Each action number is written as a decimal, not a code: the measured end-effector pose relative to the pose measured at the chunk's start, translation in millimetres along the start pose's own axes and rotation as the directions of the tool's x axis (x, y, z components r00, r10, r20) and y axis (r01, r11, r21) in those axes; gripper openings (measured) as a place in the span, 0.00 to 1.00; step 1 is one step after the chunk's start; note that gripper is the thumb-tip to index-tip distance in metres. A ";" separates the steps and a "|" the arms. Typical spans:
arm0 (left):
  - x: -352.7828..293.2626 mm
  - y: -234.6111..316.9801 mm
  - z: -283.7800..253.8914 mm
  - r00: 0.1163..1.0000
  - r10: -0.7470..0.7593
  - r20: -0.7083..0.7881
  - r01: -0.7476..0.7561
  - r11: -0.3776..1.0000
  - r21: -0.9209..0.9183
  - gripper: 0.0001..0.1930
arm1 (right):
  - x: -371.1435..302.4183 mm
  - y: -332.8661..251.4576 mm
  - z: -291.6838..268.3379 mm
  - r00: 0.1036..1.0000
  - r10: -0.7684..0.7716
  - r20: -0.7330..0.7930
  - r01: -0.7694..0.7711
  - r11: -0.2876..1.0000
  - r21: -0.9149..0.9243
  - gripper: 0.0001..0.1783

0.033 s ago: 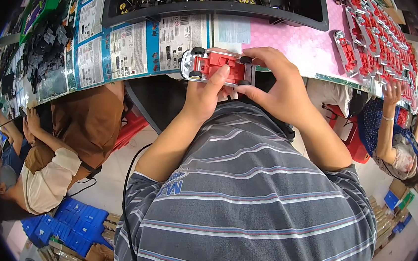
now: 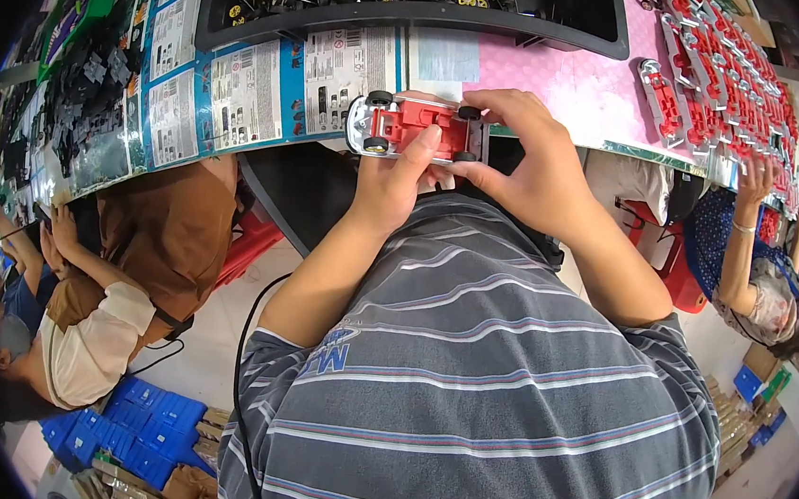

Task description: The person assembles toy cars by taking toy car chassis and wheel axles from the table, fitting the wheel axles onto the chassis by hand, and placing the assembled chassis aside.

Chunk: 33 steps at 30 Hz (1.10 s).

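Observation:
A red and white toy car chassis [image 2: 417, 127] with black wheels lies underside up at the table's front edge, held between both my hands. My left hand [image 2: 394, 181] grips its near side, with the thumb lying across the red middle part. My right hand [image 2: 532, 164] closes over its right end, fingers curled around the rear wheels. Both forearms rise from my striped shirt below.
A black tray [image 2: 589, 40] of small wheel-and-axle parts sits behind the car. More red chassis [image 2: 707, 101] line the pink mat [image 2: 566, 83] at right. Printed sheets [image 2: 242, 93] cover the table's left, beside black parts [image 2: 90, 99]. Other people [image 2: 119, 301] [image 2: 751, 252] work either side. Blue crates [image 2: 137, 421] are on the floor.

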<state>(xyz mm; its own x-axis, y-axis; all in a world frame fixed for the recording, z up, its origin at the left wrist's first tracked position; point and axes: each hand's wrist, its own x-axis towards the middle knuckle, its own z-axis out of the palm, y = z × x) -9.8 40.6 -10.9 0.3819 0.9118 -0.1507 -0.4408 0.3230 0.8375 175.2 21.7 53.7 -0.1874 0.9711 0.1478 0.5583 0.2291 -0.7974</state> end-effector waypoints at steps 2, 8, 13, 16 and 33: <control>-1.2 1.0 -0.7 1.000 0.001 -0.001 -0.001 1.000 0.016 0.17 | 0.8 2.1 2.0 0.998 -0.052 -0.021 0.050 0.994 -0.095 0.34; -8.3 0.0 -5.9 1.000 -0.005 -0.013 0.005 0.999 0.043 0.18 | 1.4 -3.7 1.9 0.996 -0.061 0.067 0.065 0.996 -0.063 0.34; -9.4 -2.7 -2.1 0.999 0.025 -0.042 -0.025 1.000 0.016 0.18 | -1.2 -3.3 3.3 0.996 -0.075 0.049 0.077 0.996 -0.051 0.34; -9.1 -1.5 -2.4 0.999 0.019 -0.045 -0.017 0.999 0.042 0.18 | -0.8 -1.4 4.0 0.996 -0.069 0.050 0.072 0.996 -0.059 0.34; -8.1 -7.8 -0.9 0.994 -0.051 -0.096 0.045 0.997 -0.060 0.16 | 70.5 3.0 -66.6 0.800 -0.331 -0.500 0.090 0.891 -0.445 0.20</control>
<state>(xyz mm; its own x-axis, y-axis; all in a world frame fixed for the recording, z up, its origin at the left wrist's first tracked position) -10.2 31.0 -16.7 0.3239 0.9145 -0.2425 -0.4708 0.3782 0.7971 217.5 95.3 100.6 0.0695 0.7350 0.6745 0.8399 0.3217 -0.4371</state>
